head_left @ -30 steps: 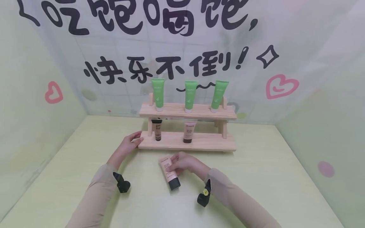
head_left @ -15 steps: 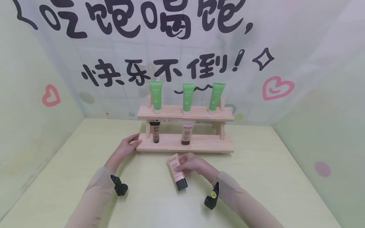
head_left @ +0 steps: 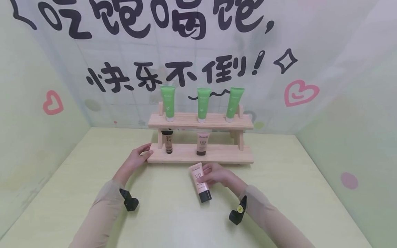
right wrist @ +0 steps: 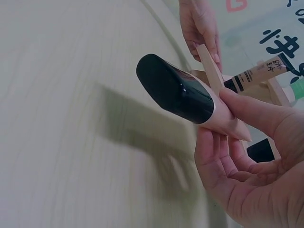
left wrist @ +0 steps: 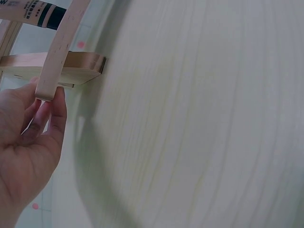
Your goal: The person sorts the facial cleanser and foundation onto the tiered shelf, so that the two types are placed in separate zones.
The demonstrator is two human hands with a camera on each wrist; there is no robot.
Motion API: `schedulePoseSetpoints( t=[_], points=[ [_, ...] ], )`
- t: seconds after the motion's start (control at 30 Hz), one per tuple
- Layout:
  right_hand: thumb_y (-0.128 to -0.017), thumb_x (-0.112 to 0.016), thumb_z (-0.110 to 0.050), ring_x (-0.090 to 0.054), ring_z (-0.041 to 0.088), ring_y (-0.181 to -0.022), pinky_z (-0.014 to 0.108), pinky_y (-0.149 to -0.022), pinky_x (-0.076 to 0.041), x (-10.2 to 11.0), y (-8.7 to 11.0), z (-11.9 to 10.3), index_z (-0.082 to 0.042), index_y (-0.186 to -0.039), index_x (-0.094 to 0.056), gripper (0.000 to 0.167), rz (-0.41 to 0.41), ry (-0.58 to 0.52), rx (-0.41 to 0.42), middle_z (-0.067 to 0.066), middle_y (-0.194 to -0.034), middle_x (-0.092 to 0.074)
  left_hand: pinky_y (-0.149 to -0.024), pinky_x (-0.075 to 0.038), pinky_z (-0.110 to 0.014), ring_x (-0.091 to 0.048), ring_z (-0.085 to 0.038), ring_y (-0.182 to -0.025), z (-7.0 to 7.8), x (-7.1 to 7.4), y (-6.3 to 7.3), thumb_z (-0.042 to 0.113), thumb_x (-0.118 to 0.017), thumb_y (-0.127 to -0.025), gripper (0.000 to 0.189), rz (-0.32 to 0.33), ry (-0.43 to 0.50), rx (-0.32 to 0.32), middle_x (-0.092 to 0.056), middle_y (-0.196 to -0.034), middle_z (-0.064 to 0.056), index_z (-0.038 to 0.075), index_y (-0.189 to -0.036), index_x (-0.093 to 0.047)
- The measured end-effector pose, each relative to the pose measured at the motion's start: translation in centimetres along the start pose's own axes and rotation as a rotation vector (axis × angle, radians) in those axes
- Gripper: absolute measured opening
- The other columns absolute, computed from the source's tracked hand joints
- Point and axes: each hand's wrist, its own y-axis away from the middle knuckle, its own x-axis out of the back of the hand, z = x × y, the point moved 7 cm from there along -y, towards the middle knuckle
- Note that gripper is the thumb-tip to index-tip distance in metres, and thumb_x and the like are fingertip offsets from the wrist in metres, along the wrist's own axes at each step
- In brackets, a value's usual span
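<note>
A pink BB cream tube (head_left: 196, 174) with a black cap is pinched between the thumb and fingers of my right hand (head_left: 217, 174). It tilts in front of the wooden shelf's lower board (head_left: 227, 155); the right wrist view shows its cap (right wrist: 175, 90) above the table with a shadow below. My left hand (head_left: 135, 159) grips the left end of that lower board, thumb on one face and fingers on the other in the left wrist view. On the lower board stand a slim brown tube (head_left: 168, 142) with black ends and another pink BB cream tube (head_left: 203, 143).
Three green tubes, at left (head_left: 168, 103), middle (head_left: 203, 104) and right (head_left: 234, 104), stand on the upper board (head_left: 186, 120). A printed backdrop (head_left: 124, 51) rises behind the shelf. The pale table (head_left: 173, 213) spreads in front.
My right hand has carried the pink tube to the right and slightly toward the shelf. The left hand keeps its grip on the board's end. The head view has shifted slightly.
</note>
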Motion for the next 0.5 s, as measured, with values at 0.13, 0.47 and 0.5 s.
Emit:
schedulePoseSetpoints(
  t=[0.13, 0.47, 0.5],
  points=[
    [-0.074, -0.072, -0.007, -0.061, 0.021, -0.08, 0.033, -0.07, -0.057, 1.0, 0.3, 0.2, 0.006, -0.114, -0.049, 0.048, 0.016, 0.01, -0.015, 0.019, -0.106, -0.058, -0.107, -0.033, -0.047, -0.028, -0.037, -0.135, 0.2, 0.0, 0.0, 0.036, -0.045, -0.096, 0.06, -0.002, 0.007, -0.003, -0.032, -0.145, -0.021, 0.01, -0.145, -0.023],
    [-0.075, -0.071, -0.008, -0.061, 0.021, -0.082, 0.034, -0.072, -0.056, 2.5, 0.9, 0.8, 0.006, -0.117, -0.047, 0.05, 0.025, -0.007, -0.013, 0.02, -0.109, -0.058, -0.11, -0.027, -0.049, -0.024, -0.038, -0.136, -0.4, 0.0, -0.3, 0.039, -0.043, -0.095, 0.062, -0.013, -0.006, -0.002, -0.029, -0.147, -0.021, 0.011, -0.146, -0.021],
    [-0.075, -0.071, -0.009, -0.061, 0.021, -0.083, 0.035, -0.072, -0.056, 2.6, 0.9, 0.8, 0.006, -0.117, -0.047, 0.05, 0.024, -0.009, -0.009, 0.02, -0.109, -0.058, -0.11, -0.027, -0.049, -0.024, -0.038, -0.136, -0.4, 0.0, -0.3, 0.04, -0.043, -0.095, 0.062, -0.013, -0.008, -0.002, -0.029, -0.147, -0.02, 0.011, -0.146, -0.021]
  ],
)
